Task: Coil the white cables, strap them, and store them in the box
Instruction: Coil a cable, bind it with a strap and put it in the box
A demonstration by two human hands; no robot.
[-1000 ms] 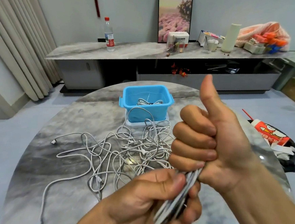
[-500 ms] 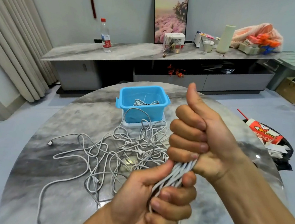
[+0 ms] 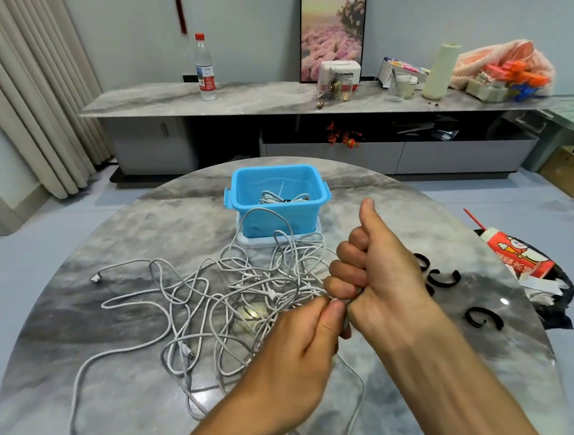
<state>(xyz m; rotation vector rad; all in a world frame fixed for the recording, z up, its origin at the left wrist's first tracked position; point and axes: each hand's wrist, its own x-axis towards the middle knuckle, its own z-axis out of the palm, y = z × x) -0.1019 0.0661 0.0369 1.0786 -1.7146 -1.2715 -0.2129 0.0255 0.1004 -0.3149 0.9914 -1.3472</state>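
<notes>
A tangle of white cables point(image 3: 210, 300) lies spread across the round marble table point(image 3: 147, 227). Behind the tangle a blue plastic box point(image 3: 277, 185) stands on a white lid and holds some coiled cable. My right hand point(image 3: 373, 279) is fisted with the thumb up and grips a folded cable bundle, which is almost wholly hidden inside the fist. My left hand point(image 3: 299, 352) pinches the bundle's lower end just below the right fist. A loose cable loop point(image 3: 356, 391) trails from the hands toward the near table edge. Several black straps point(image 3: 445, 279) lie to the right of my hands.
A long low cabinet point(image 3: 288, 97) runs along the far wall with a water bottle point(image 3: 204, 68), a tissue box and bags on it. A bag with a red-and-white carton point(image 3: 519, 256) sits on the floor beyond the table's right edge. Curtains hang at left.
Both hands have dropped lower and farther from my head. The left hand slid up against the right fist, and the cable bundle that showed between them is now almost hidden.
</notes>
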